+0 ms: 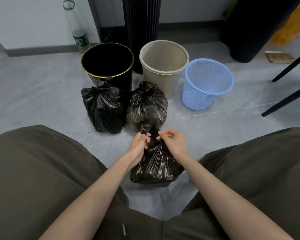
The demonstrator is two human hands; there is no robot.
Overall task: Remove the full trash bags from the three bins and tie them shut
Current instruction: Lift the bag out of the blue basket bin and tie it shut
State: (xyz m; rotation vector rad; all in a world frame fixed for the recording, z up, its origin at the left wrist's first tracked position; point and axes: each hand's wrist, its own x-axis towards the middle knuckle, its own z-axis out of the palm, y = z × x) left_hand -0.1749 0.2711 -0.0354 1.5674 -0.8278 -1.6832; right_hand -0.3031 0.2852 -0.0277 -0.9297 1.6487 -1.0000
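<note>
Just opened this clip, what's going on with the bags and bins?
A person is tying the third bag on the floor between their knees. The left hand and right hand both grip its gathered neck. The left tied bag and middle tied bag already sit in front of the black bin and beige bin. The blue basket looks empty.

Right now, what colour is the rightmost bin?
Light blue, a mesh basket. The head view shows it clearly.
</note>
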